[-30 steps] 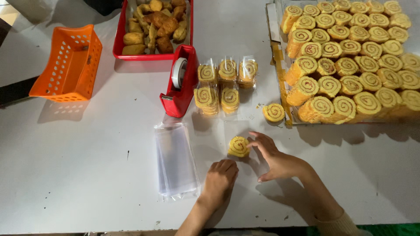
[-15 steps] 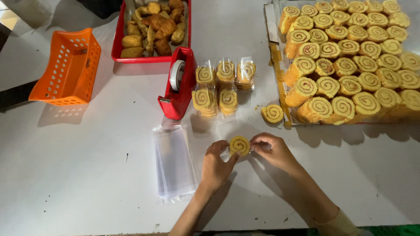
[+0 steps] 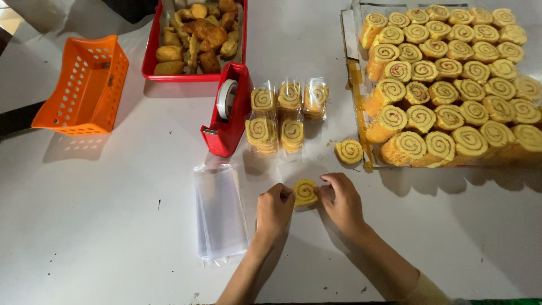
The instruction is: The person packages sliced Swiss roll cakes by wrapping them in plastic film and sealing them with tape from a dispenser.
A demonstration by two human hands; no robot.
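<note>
Between the closed fingertips of left hand and right hand, a pinched swirl roll slice.

You've got a white table, w/ these sitting directly on it: orange basket far left, red tray of fried pieces at top, red tape dispenser just below it. Wrapped roll slices right beside the dispenser. Stack of clear bags lies flat, front centre. One loose roll slice next to the big tray of roll slices, right side.
</note>
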